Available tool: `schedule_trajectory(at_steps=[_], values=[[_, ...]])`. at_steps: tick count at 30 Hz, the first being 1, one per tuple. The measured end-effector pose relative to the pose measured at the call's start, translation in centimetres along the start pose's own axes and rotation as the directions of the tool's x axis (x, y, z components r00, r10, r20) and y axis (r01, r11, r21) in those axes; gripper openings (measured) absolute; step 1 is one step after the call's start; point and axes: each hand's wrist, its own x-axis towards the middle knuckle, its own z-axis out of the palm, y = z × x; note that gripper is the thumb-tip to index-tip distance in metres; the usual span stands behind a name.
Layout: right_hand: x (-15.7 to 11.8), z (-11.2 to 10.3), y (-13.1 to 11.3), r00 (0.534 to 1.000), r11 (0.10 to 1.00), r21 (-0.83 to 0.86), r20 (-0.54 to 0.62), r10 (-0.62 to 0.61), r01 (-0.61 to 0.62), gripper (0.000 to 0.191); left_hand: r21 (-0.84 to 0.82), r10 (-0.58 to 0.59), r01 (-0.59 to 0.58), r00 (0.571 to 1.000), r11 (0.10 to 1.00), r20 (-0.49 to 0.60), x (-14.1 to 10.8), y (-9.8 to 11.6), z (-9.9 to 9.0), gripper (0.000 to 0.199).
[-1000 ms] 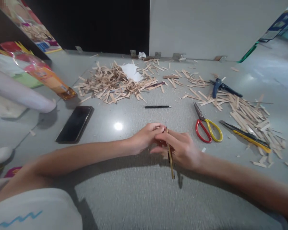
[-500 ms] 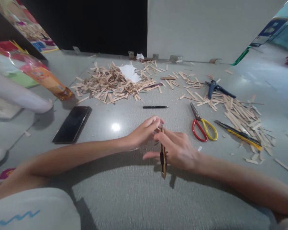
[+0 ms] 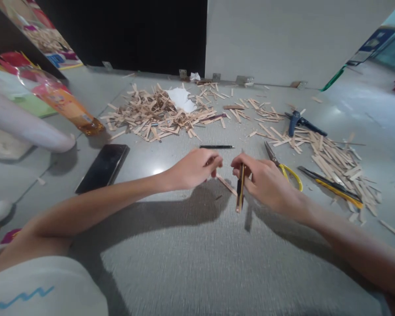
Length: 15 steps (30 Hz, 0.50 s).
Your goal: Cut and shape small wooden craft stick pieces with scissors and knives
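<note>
Near the pen (image 3: 217,146), my right hand (image 3: 269,181) is gripping the cutter (image 3: 240,189); its slipping could nick my left hand (image 3: 191,169), grip unclear.

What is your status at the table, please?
Right hand holds knife. Left hand by wood strip, contact unclear. Scissors partly behind right hand, pen just beyond left hand.

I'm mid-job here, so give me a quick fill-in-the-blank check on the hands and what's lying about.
The hand that holds the cutter is the person's own ____ one.
The phone lies to the ____ of the black pen.
The visible handle loop of the scissors is ____ in colour.

Missing words: right; left; yellow.
</note>
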Motion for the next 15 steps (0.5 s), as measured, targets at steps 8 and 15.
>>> schedule_trajectory(at_steps=[8, 15], values=[[-0.1, -3.1, 1.9, 0.969, 0.95, -0.285, 0.172, 0.179, -0.125, 0.016, 0.378, 0.154, -0.196, 0.978, 0.905, 0.139, -0.6, -1.6, 2.7, 0.022], [1.0, -4.1, 3.2, 0.943, 0.918, -0.328, 0.164, 0.289, -0.224, 0.015, 0.385, 0.087, -0.159, 0.976, 0.909, 0.198, 1.0, -3.2, 2.8, 0.014]])
